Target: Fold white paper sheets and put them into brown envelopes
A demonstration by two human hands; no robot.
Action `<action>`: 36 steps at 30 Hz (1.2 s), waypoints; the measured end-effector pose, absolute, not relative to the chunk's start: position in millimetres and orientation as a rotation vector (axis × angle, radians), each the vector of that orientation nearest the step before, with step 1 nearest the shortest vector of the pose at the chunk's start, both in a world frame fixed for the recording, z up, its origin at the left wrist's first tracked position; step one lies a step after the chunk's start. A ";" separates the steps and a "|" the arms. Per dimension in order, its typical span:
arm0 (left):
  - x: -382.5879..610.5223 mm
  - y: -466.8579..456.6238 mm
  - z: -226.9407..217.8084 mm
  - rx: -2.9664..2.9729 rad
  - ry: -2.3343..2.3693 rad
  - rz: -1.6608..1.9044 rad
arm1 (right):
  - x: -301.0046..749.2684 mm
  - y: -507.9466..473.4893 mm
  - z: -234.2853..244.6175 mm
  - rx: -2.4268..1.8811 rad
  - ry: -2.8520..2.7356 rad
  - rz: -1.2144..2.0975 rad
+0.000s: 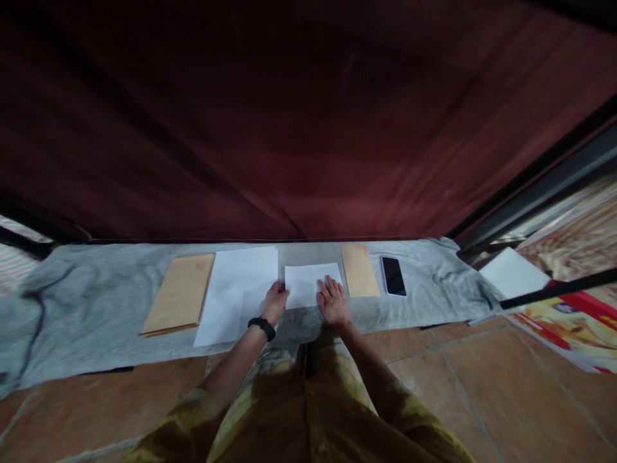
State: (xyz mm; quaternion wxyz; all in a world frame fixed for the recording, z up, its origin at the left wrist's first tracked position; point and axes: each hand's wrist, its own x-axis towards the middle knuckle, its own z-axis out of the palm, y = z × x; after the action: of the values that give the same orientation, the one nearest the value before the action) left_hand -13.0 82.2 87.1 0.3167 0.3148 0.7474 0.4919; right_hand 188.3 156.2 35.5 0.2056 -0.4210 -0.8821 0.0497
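The small white sheet (304, 278) lies flat on the grey cloth (431, 286), between the two hands. From the left hand (276, 302), it spreads out toward two and three o'clock; the thumb and curled fingers are at its left edge, though at this distance I cannot tell whether they pinch the paper or only rest against it. The right hand (333, 303) lies palm down on the sheet's right part, fingers extended and slightly apart, tips pointing toward eleven o'clock, with most of the paper at nine to ten o'clock from them.

The large white paper (236, 289) sits at nine o'clock from the left hand, which overlaps its right edge; beyond it is the brown paper stack (180, 292). At two o'clock from the right hand is the single brown piece (360, 271), with the phone (394, 276) beyond it at three.
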 end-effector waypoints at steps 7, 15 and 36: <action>-1.9 86.3 100.7 0.787 1.927 1.309 | 192.6 158.1 34.9 -1.175 -2.461 0.254; -8.7 106.2 163.9 1.036 1.935 1.404 | 199.8 172.6 42.4 -1.099 -1.948 0.762; 34.0 26.4 135.1 2.394 1.807 0.631 | 243.5 128.4 32.7 -0.891 -2.084 0.802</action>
State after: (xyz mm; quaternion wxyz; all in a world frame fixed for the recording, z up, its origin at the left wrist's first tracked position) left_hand 34.0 26.4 135.1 0.0382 0.7804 0.5892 0.2058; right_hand 243.5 128.4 32.7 0.3603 -0.3457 -0.8086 0.3113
